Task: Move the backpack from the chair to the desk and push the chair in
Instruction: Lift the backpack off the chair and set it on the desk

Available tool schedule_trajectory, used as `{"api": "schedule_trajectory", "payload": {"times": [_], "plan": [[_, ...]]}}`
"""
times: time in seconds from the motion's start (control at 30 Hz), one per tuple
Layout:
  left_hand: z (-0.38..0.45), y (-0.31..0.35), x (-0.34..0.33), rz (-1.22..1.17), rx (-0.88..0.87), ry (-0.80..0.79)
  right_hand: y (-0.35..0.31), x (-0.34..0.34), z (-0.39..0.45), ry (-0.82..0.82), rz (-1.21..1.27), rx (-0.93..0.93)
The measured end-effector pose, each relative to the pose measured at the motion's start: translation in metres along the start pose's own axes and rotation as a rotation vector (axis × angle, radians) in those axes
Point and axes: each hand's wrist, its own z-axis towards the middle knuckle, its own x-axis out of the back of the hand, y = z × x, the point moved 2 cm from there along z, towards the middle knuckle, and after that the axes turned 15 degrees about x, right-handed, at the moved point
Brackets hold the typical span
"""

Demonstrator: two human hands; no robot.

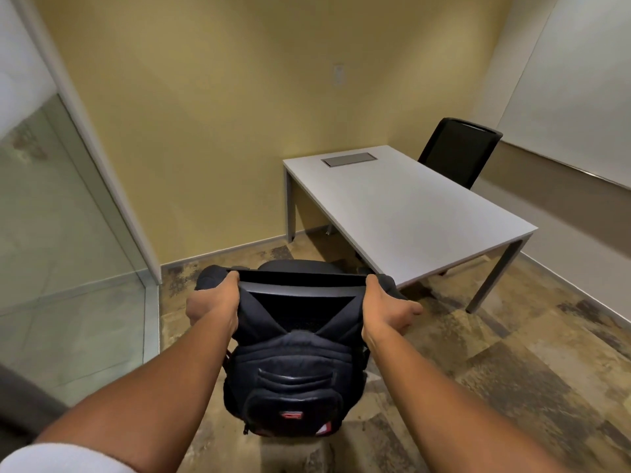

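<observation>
A black backpack [290, 377] with small red marks hangs down the back of a black chair [300, 289], right below me. Its shoulder straps are looped over the two top corners of the chair back. My left hand [213, 307] grips the left strap at the chair's left corner. At the right corner, my right hand [386, 307] has its fingers hooked over the right strap and its thumb sticking out. The chair's seat shows just beyond the top rail. The white desk [403, 206] stands ahead to the right, its near corner close to the chair.
A second black chair [457, 151] stands behind the desk's far side. A grey cable hatch [349, 160] is set into the desk top. A glass partition [68, 233] runs along the left, a whiteboard [573, 97] hangs on the right wall. Patterned carpet surrounds the chair.
</observation>
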Motion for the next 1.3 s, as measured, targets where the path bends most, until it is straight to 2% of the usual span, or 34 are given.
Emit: {"api": "schedule_trajectory", "payload": {"times": [0.3,0.53,0.67,0.83,1.0,1.17,1.3], "plan": [[-0.012,-0.023,0.025,0.0,0.003,-0.011,-0.014,0.025,-0.018,-0.064,0.017,0.022],[-0.015,-0.016,0.051,-0.025,-0.076,-0.05,-0.043,0.029,-0.054,-0.113,0.097,0.091],[-0.017,-0.017,0.068,-0.016,-0.182,-0.146,-0.067,0.037,-0.072,-0.148,0.171,0.114],[-0.028,-0.026,0.088,0.024,-0.348,-0.342,-0.104,0.047,-0.092,-0.176,0.29,0.145],[-0.049,-0.046,0.106,0.073,-0.421,-0.526,-0.151,0.058,-0.106,-0.216,0.449,0.138],[-0.044,-0.06,0.131,-0.087,-0.443,-0.627,-0.191,0.067,-0.116,-0.243,0.551,0.096],[-0.056,-0.056,0.134,-0.168,-0.468,-0.578,-0.211,0.067,-0.118,-0.271,0.543,0.104]]}}
